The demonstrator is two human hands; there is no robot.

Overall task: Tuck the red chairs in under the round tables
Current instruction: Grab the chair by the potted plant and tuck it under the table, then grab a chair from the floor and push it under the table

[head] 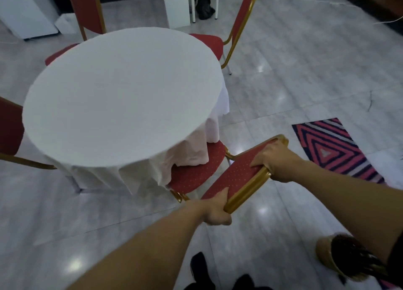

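**Near chair half under the table, both hands on its backrest**

Pale marble-look floor [294, 76] all round, glossy, likely slick under metal legs. At centre-left, a round table [122, 93] under a white cloth [139, 176] hanging in loose folds at the near edge. Around it, four red chairs with gold frames: far-left chair [87, 8] and far-right chair [239, 19] with seats partly beneath the rim, left chair [9, 126] close against the cloth, and near chair [242, 174] at the lower right of the table. Seat [196, 170] of that near chair partly beneath the tabletop, cloth draped onto its front; backrest tilted toward the camera. Striped rug [335, 150] off to the right, well apart from the chair legs. Woven basket [342, 257] near the lower right corner.

Left hand [216, 211] clenched round the lower gold corner of the backrest, thumb on the red padding. Right hand [277, 161] wrapped over the top rail, fingers [259, 162] curled onto the fabric. Both grips closed on the near chair.

By the look of it: stiff tubular frame, moderate weight, padding soft but the rail rigid, so the frame edge the better purchase. Probably slides readily on this floor; risk of snagging the cloth folds with the seat front. Even push from both corners likely best, to avoid twisting.
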